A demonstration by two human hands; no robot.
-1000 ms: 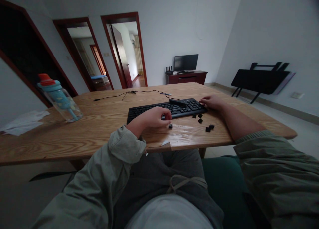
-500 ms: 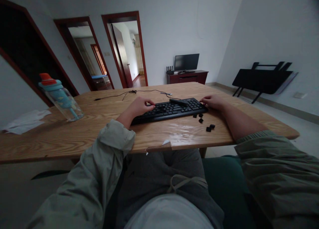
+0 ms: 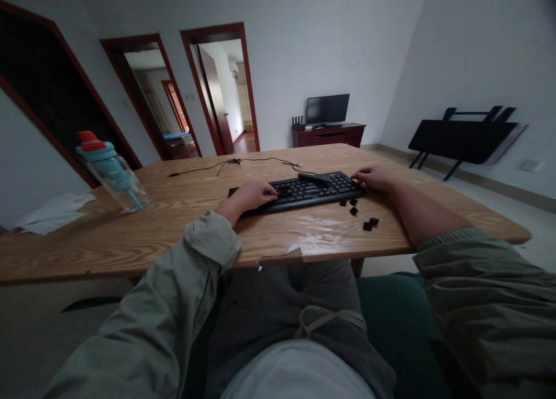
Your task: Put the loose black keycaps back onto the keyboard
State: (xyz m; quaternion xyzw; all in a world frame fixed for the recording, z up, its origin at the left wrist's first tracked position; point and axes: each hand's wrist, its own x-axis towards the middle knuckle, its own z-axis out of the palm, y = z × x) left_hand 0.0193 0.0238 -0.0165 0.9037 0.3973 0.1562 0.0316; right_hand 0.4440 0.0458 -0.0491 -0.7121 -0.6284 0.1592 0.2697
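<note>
- The keyboard (image 3: 299, 200) lies on the tabletop (image 3: 174, 237), in front of the person, its right end angled slightly away.
- The left hand (image 3: 249, 197) is over the left part of the keyboard, its thumb and fingers drawn close together above the keys; whether they have hold of anything small, I cannot tell.
- The right hand (image 3: 376, 179) is at the right end of the keyboard, fingers bent and touching its edge; how far they part is too dim to tell.
- A black bar (image 3: 315, 180) rests slantwise across the upper part of the keyboard.
- Five black keycaps (image 3: 354, 211) lie on the tabletop near the keyboard's right end, three close to its front edge and two nearer the person.
- The cable (image 3: 200, 168) runs behind the keyboard, bunched midway.
- To the far left stand a clear bottle (image 3: 119, 182) with a red and blue top and, beside it, crumpled white paper (image 3: 54, 213).
- Beyond, a screen (image 3: 328, 109) stands on a dark red cabinet (image 3: 350, 134).
</note>
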